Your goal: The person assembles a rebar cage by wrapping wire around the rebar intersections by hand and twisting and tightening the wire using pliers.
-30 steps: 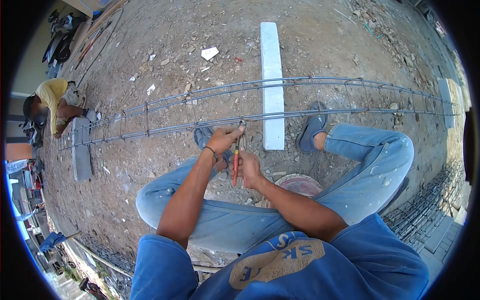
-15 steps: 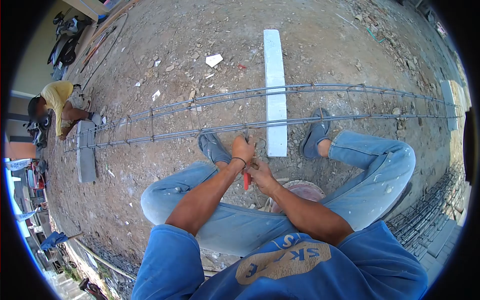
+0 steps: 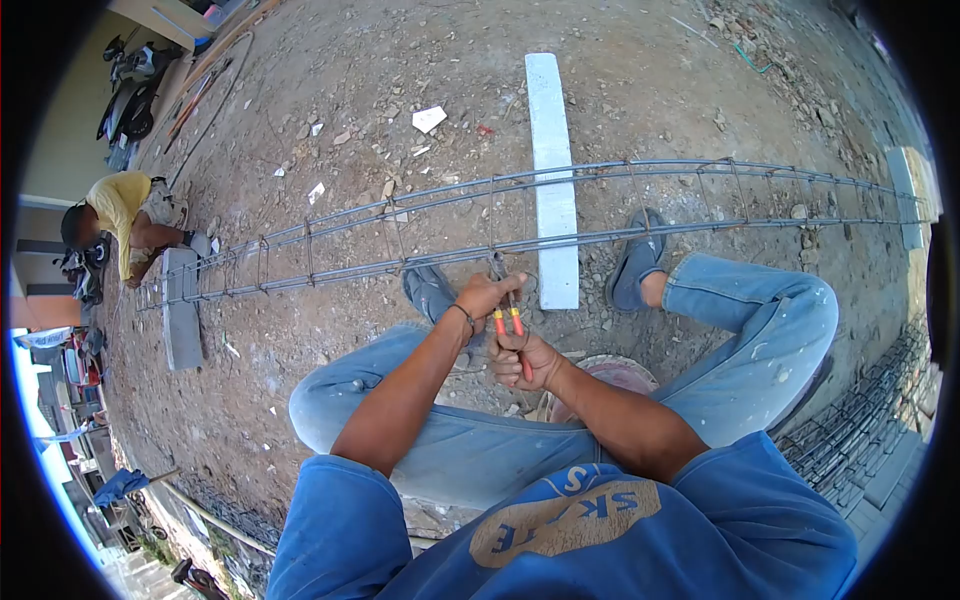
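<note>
Head cam: R hand (image 3: pixel 530 360) grips red-and-yellow-handled metal pliers (image 3: pixel 517 321); L hand (image 3: pixel 486 296) just ahead, curled, can't tell what's pinched. Low grip prob. best leverage nr grey steel-bar cage (image 3: pixel 493 249) beyond.

Worn on the head — a single view, facing forward and steeply down, past the shirt (image 3: pixel 560 525) along the bottom edge. Set close above the lap (image 3: pixel 480 450), with the left hand (image 3: pixel 487 297) and right hand (image 3: pixel 526 362) near the middle and the cage (image 3: pixel 530 244) just beyond, crossing from side to side. Very wide: reaches out over the ground (image 3: pixel 300 100) to a crouching person (image 3: pixel 120 205) far off at left. Bends straight lines, darkening to black corners — like a fisheye.
</note>
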A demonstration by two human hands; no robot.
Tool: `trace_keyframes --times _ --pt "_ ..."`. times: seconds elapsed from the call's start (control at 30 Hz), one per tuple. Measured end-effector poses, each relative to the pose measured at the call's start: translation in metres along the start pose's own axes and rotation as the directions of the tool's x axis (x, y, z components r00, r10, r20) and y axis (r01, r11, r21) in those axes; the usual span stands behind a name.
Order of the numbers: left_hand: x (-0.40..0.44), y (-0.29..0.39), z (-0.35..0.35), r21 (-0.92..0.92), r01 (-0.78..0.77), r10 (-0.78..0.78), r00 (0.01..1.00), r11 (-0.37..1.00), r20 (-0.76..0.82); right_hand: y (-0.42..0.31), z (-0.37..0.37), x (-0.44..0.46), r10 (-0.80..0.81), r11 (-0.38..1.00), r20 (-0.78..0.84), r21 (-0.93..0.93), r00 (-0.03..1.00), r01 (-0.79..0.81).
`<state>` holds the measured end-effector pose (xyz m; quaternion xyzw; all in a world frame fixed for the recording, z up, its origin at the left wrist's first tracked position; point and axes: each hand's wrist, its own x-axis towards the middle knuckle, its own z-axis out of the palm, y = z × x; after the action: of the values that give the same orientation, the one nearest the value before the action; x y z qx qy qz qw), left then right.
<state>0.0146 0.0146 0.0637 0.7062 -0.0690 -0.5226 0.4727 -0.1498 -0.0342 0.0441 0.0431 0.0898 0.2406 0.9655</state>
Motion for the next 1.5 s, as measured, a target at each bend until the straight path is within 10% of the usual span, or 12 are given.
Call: trace_keyframes --times 0.1,0.27,0.37,0.57,0.63,0.83,0.93,1.1,1.17,1.23,1.37,1.5 --pt "-0.003 -0.003 0.015 -0.430 0.114 -0.126 0.992 0.895 0.000 0.003 0.001 0.001 -0.005 0.996 -0.094 -0.088 0.996 -0.003" --pt "0.027 -0.026 0.025 0.069 0.067 -0.040 0.941 0.995 -0.335 0.032 0.002 0.022 -0.423 0.816 -0.491 -0.571 0.762 0.085" --pt "0.050 -0.054 0.036 0.557 0.034 0.366 0.721 0.830 -0.589 0.062 0.007 0.045 -0.961 0.221 -0.278 -0.775 0.006 -0.592" --pt "-0.009 0.012 0.018 0.358 0.127 0.032 0.913 0.925 -0.406 0.032 0.007 0.029 -0.625 0.615 -0.682 -0.730 0.380 -0.297" --pt "-0.006 0.008 0.002 -0.366 0.160 -0.139 0.987 0.917 0.084 0.016 0.008 0.003 0.032 0.995 -0.033 0.096 0.999 -0.029" --pt "0.031 -0.035 0.018 0.078 0.111 -0.082 0.948 0.991 -0.307 0.027 0.002 0.014 0.000 0.998 -0.262 -0.059 0.965 -0.016" --pt "0.042 -0.047 0.028 0.620 0.054 0.366 0.767 0.782 -0.528 0.056 -0.005 0.045 -0.847 0.453 -0.468 -0.884 0.252 -0.117" --pt "-0.011 0.025 0.010 0.409 0.167 -0.076 0.970 0.897 -0.230 0.030 0.017 0.026 -0.572 0.745 -0.684 -0.664 0.452 -0.062" --pt "-0.028 0.030 0.016 -0.010 0.175 -0.176 0.979 0.984 -0.103 0.015 0.007 0.002 0.072 0.979 0.052 0.186 0.996 -0.080" --pt "-0.025 0.016 0.018 -0.422 0.208 -0.202 0.978 0.883 0.058 0.023 0.004 0.002 0.072 0.993 0.042 0.091 0.997 -0.075" --pt "0.000 -0.007 0.031 0.197 0.158 -0.062 0.905 0.967 -0.422 0.029 -0.012 0.015 0.013 0.984 -0.289 -0.166 0.957 -0.063" --pt "0.029 -0.041 0.028 0.697 0.116 0.400 0.748 0.708 -0.530 0.047 0.003 0.042 -0.642 0.613 -0.571 -0.783 0.511 -0.104"
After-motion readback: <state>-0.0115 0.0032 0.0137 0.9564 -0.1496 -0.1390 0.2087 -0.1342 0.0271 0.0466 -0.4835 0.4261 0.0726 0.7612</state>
